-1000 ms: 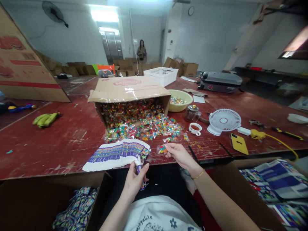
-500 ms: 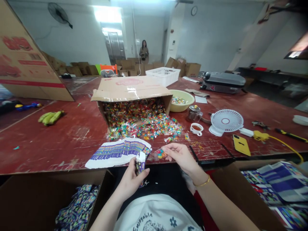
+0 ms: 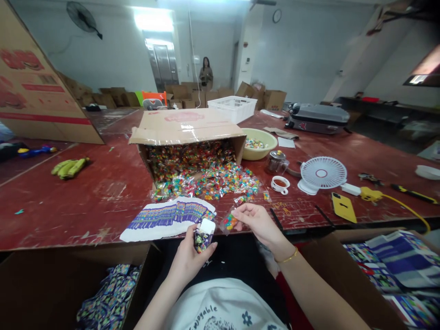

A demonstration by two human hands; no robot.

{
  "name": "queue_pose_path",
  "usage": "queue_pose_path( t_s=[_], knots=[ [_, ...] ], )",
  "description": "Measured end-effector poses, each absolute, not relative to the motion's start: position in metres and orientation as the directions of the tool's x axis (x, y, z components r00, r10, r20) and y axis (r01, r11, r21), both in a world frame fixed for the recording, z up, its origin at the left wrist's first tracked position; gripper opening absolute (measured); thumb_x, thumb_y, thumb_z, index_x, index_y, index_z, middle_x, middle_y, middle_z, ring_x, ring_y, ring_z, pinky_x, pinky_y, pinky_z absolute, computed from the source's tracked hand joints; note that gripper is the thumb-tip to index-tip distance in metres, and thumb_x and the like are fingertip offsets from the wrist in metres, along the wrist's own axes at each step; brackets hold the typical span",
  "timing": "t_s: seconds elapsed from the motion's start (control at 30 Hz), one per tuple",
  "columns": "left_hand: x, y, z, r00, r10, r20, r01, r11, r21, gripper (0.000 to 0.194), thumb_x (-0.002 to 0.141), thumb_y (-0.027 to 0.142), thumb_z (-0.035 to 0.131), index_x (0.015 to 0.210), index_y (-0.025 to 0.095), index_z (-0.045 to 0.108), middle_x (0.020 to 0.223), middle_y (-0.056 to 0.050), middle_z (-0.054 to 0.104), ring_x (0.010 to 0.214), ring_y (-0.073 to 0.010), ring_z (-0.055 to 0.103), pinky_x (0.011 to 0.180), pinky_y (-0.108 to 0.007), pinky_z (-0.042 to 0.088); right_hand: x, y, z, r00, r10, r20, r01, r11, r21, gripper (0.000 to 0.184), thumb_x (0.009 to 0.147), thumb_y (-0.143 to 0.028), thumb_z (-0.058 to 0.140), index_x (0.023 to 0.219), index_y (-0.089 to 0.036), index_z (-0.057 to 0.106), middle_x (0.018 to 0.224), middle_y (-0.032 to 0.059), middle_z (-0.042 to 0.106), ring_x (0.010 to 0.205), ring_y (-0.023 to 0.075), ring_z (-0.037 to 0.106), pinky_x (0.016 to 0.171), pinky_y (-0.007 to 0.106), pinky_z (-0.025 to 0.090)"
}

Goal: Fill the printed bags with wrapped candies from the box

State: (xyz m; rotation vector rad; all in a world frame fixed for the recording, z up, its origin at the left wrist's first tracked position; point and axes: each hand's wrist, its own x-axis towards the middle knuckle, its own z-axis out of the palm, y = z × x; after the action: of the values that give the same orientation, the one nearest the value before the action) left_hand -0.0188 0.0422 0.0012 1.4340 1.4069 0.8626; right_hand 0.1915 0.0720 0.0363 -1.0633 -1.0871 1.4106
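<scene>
My left hand (image 3: 188, 256) is closed around a small printed paper box (image 3: 203, 234), held upright with its white top flap open, just below the table's front edge. My right hand (image 3: 257, 221) pinches a clear packet of coloured candies (image 3: 229, 222) right beside that box's mouth. A fan of flat printed box blanks (image 3: 165, 218) lies on the red table (image 3: 85, 201) in front of my left hand. Behind it a cardboard carton on its side (image 3: 185, 130) spills a heap of candy packets (image 3: 209, 179).
An open carton (image 3: 51, 284) at lower left holds filled printed boxes (image 3: 106, 298); another at lower right (image 3: 395, 266) holds printed sheets. On the table: green bowl (image 3: 258, 143), teacup (image 3: 280, 184), small white fan (image 3: 321, 174), yellow phone (image 3: 343, 207), bananas (image 3: 68, 167). A person (image 3: 206, 73) stands far back.
My left hand has raised the little box and its top flap has opened. My right hand has brought the candy packet leftward, close to the box.
</scene>
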Motion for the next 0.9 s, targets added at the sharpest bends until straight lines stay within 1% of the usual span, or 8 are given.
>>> queue_pose_path(
  t_s=[0.13, 0.23, 0.43, 0.57, 0.67, 0.73, 0.8, 0.9],
  knots=[
    [-0.018, 0.044, -0.003, 0.084, 0.99, -0.112, 0.341, 0.077, 0.937, 0.058, 0.063, 0.043, 0.069, 0.111, 0.02, 0.047, 0.076, 0.0, 0.063, 0.055, -0.0145, 0.056, 0.053, -0.025, 0.043, 0.193, 0.074, 0.033, -0.099, 0.994, -0.054, -0.199, -0.073, -0.977, 0.027, 0.063, -0.037, 0.077, 0.071, -0.015, 0.064, 0.056, 0.0005, 0.067, 0.048, 0.0113, 0.059, 0.055, 0.025, 0.048],
    [-0.017, 0.044, -0.008, 0.078, 0.995, -0.067, 0.404, 0.03, 0.914, 0.056, 0.065, 0.043, 0.067, 0.111, 0.02, 0.045, 0.078, -0.001, 0.064, 0.062, -0.0169, 0.059, 0.058, -0.026, 0.044, 0.193, 0.074, 0.031, -0.086, 0.995, -0.049, -0.183, -0.064, -0.981, 0.027, 0.063, -0.036, 0.077, 0.071, -0.015, 0.064, 0.056, 0.0002, 0.067, 0.047, 0.0115, 0.059, 0.054, 0.026, 0.048],
    [-0.011, 0.042, -0.005, 0.106, 0.994, -0.041, 0.632, -0.035, 0.774, 0.047, 0.072, 0.037, 0.059, 0.113, 0.025, 0.04, 0.087, -0.002, 0.065, 0.074, -0.0197, 0.061, 0.069, -0.03, 0.045, 0.191, 0.074, 0.033, -0.073, 0.997, -0.036, -0.134, -0.046, -0.99, 0.028, 0.063, -0.037, 0.077, 0.072, -0.015, 0.064, 0.054, 0.0, 0.065, 0.048, 0.0124, 0.06, 0.052, 0.024, 0.046],
    [-0.005, 0.038, -0.001, 0.107, 0.994, -0.024, 0.686, -0.057, 0.726, 0.045, 0.072, 0.031, 0.056, 0.113, 0.027, 0.039, 0.087, -0.001, 0.065, 0.074, -0.0203, 0.062, 0.066, -0.028, 0.044, 0.19, 0.074, 0.033, -0.062, 0.998, -0.03, -0.098, -0.036, -0.995, 0.029, 0.063, -0.04, 0.076, 0.072, -0.015, 0.063, 0.052, -0.0001, 0.064, 0.049, 0.0129, 0.059, 0.052, 0.025, 0.046],
    [-0.001, 0.036, -0.002, 0.107, 0.994, -0.007, 0.717, -0.073, 0.693, 0.047, 0.07, 0.026, 0.055, 0.114, 0.027, 0.039, 0.085, -0.001, 0.066, 0.074, -0.0217, 0.063, 0.065, -0.029, 0.044, 0.182, 0.073, 0.028, -0.033, 0.999, -0.028, -0.019, -0.029, -0.999, 0.029, 0.065, -0.042, 0.074, 0.072, -0.016, 0.062, 0.053, 0.0001, 0.062, 0.049, 0.0133, 0.057, 0.05, 0.025, 0.045],
    [0.001, 0.037, -0.004, 0.129, 0.992, 0.002, 0.708, -0.094, 0.7, 0.05, 0.068, 0.024, 0.055, 0.116, 0.026, 0.038, 0.087, -0.002, 0.066, 0.075, -0.0227, 0.064, 0.066, -0.03, 0.045, 0.173, 0.072, 0.024, -0.032, 0.999, 0.03, 0.125, 0.034, -0.992, 0.027, 0.067, -0.043, 0.071, 0.068, -0.017, 0.062, 0.056, 0.0002, 0.059, 0.049, 0.013, 0.054, 0.049, 0.026, 0.044],
    [0.001, 0.037, -0.006, 0.145, 0.989, 0.032, 0.668, -0.122, 0.734, 0.057, 0.068, 0.024, 0.054, 0.121, 0.025, 0.034, 0.096, -0.004, 0.066, 0.079, -0.0232, 0.065, 0.069, -0.032, 0.047, 0.161, 0.068, 0.022, -0.115, 0.982, 0.15, 0.307, 0.179, -0.935, 0.025, 0.073, -0.041, 0.066, 0.065, -0.018, 0.064, 0.064, 0.0014, 0.055, 0.055, 0.0137, 0.053, 0.051, 0.026, 0.044],
    [0.0, 0.03, -0.008, 0.077, 0.995, 0.067, 0.587, -0.099, 0.804, 0.064, 0.066, 0.023, 0.055, 0.126, 0.023, 0.031, 0.104, -0.006, 0.065, 0.085, -0.0231, 0.065, 0.074, -0.033, 0.049, 0.149, 0.055, 0.021, -0.278, 0.916, 0.29, 0.428, 0.389, -0.816, 0.027, 0.084, -0.038, 0.051, 0.072, -0.02, 0.068, 0.077, 0.0048, 0.055, 0.073, 0.0175, 0.057, 0.065, 0.028, 0.049]
  ],
)
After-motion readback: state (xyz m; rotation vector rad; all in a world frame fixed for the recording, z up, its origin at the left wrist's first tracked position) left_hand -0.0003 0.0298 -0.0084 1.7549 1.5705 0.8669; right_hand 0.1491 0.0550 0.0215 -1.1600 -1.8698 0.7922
